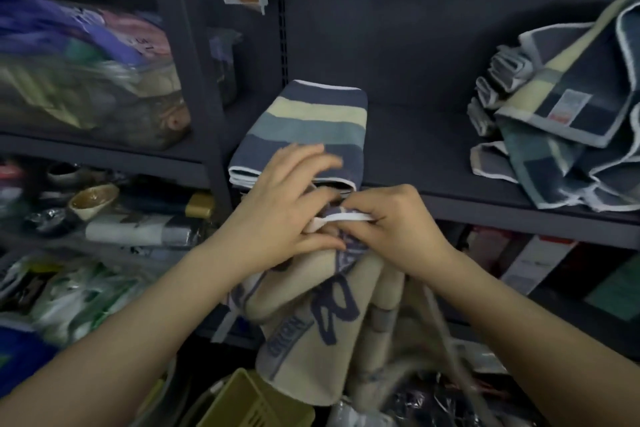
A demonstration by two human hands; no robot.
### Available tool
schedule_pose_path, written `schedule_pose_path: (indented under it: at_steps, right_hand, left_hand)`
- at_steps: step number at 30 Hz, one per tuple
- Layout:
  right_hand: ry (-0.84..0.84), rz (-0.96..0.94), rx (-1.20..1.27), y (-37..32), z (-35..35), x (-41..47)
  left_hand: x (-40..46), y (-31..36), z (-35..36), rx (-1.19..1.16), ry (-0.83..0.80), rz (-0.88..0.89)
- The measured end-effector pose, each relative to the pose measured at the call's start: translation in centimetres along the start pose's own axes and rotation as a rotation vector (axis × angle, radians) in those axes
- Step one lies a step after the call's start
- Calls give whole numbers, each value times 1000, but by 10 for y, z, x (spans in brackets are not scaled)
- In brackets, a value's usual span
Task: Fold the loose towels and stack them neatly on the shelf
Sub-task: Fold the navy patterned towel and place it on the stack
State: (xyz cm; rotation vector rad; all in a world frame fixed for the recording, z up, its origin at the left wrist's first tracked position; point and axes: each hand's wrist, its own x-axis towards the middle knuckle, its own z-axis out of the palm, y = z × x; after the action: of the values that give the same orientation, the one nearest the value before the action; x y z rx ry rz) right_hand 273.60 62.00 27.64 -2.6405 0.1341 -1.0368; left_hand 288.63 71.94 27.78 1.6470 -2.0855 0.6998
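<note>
A beige towel with a navy pattern (311, 329) hangs in front of the dark shelf (433, 149), bunched at its top edge. My right hand (391, 229) pinches its white hem, and my left hand (277, 215) holds the same top edge with some fingers spread above it. Just behind my hands a folded striped towel (311, 118) in blue, yellow and teal lies on the shelf. At the right end of the shelf lies a loose heap of blue and yellow patchwork towels (568, 128).
A shelf upright (194, 55) stands left of the folded towel. Bagged goods (79, 73) fill the left bay, with small items (93, 201) on the shelf below. A yellow-green basket (249, 402) sits low in front. Boxes (533, 267) stand under the shelf at right.
</note>
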Motion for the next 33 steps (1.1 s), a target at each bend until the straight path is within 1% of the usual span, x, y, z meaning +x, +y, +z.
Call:
schedule_pose_path:
  at_steps: [1,3,5,6,9,11,13,15,18,20,22,23,24,25,26,28,30,31,33]
  right_hand:
    - [25,6,-13,0,3,-2]
    - [69,35,-18,-2,10,-6]
    - [87,83,8,-1,15,-11]
    - [92,115,40,1,16,-13]
    - [105,254,149,12,24,-23]
    - [85,316,150,19,35,-34]
    - [40,341,162,27,48,-47]
    - [-47,385,188,40,59,-60]
    - [-169,521,172,63,70,-72]
    - [-196,607,107,79,76,-79]
    - [-203,725,37,92,79,-88]
    - [-187,799,49,97,79,-93]
    - [-155,877,112,100,78,-97]
    - [-114,937,206,100,76,-101]
    - [-74,963,294,99,74,-103]
    - [-57,880,356,90,66,-103]
    - [-136,726,315,77,58,-97]
    - [-193,654,280,71,55,-93]
    - [-310,556,235,58,50,-84]
  left_hand:
    - [-1,1,2,-34,-45,1]
    - [-8,6,6,-207,-118,-51]
    - [-16,7,9,-354,-112,-151]
    - [-19,6,10,-384,-96,-202]
    - [-24,3,14,-387,-9,-270]
    - [-27,9,18,-415,35,-331]
    - [-30,18,24,-512,94,-408]
    - [-30,24,29,-621,181,-498]
    - [-27,26,29,-763,267,-649]
    - [-27,25,27,-859,345,-726]
    - [-31,22,24,-902,427,-737]
    - [-34,20,22,-882,447,-711]
    - [-36,19,20,-850,442,-678]
    - [-38,18,19,-810,404,-650]
    - [-40,17,21,-748,326,-635]
    - [-45,17,29,-560,64,-664]
    - [-47,23,39,-435,-195,-745]
    - [-48,28,45,-387,-272,-761]
    - [-48,38,57,-276,-368,-690]
